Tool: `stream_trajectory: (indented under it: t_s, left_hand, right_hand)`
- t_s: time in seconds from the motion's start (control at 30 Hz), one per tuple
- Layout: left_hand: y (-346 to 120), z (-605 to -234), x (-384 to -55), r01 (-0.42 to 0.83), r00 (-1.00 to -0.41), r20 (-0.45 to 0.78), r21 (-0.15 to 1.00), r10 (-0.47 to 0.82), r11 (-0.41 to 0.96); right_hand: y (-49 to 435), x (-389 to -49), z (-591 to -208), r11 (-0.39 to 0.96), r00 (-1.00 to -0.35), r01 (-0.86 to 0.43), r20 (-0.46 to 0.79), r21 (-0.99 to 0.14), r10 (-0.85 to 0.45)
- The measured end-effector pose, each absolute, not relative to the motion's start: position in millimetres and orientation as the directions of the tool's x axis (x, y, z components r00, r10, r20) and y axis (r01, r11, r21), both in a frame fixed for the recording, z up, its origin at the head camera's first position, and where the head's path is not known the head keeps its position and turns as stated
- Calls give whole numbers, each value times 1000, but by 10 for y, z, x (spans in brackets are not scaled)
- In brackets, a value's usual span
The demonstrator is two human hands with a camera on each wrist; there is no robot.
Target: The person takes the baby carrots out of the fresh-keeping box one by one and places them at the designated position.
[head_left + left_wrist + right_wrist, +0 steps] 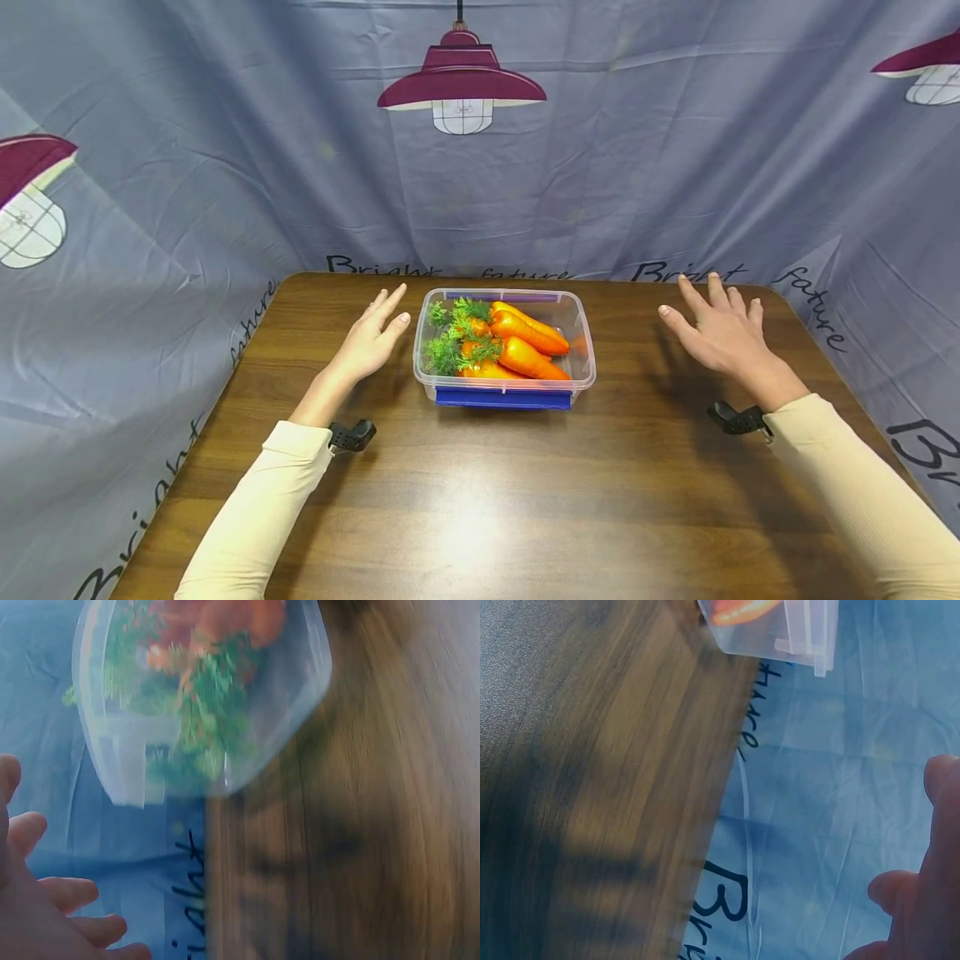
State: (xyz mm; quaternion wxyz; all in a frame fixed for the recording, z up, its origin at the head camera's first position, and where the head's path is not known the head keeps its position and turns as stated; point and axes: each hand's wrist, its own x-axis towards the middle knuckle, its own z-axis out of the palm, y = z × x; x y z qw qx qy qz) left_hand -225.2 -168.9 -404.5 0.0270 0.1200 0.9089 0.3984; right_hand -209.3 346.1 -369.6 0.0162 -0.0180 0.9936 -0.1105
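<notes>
Both hands hover over the wooden table (480, 500), one on each side of the clear plastic box (504, 348) that sits toward the far middle of the tabletop. The left hand (369, 340) is flat and relaxed with fingers straight, just beside the box's left wall and not touching it; the right hand (722, 332) is spread wide, fingers fanned, well apart from the box on the other side. Neither holds anything. Inside the box lie carrots (525, 343) with green leafy tops (453, 335), piled against each other, and a blue lid or base (502, 399) shows under the near edge. The box looks thin-walled and light, likely to flex if squeezed hard, and its smooth sides could slip, so the rolled rim at the two short ends seems the safest hold, one hand at each. The carrots look glossy, perhaps artificial and light, though that is hard to tell. From the left wrist view the box (202, 697) is blurred but sits close ahead of the fingers (45, 900).
</notes>
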Motion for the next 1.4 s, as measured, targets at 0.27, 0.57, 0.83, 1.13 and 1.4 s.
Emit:
stream_trajectory:
  t_s: [0.27,0.57,0.83,1.13,1.4]
  left_hand:
    - [-1542,-4126,-2215,203,-965,73,820,254,536]
    - [-1440,-4232,-2190,114,-965,17,926,261,361]
    - [-1355,-4297,-2184,50,-970,-20,959,241,281]
    - [-1359,-4379,-2191,-57,-967,-87,990,239,130]
    - [-1349,-4419,-2188,-39,-975,-70,989,212,143]
  right_hand:
    - [3444,-2077,-3719,973,-998,-22,-49,-229,-34]
    - [3445,-2079,-3723,973,-998,-22,-56,-230,-36]
    - [3467,-2089,-3707,975,-998,-20,-60,-219,-34]
    - [3449,-2078,-3709,976,-997,-34,-54,-215,-46]
    - [3407,-2076,-3672,973,-998,-54,-18,-224,-60]
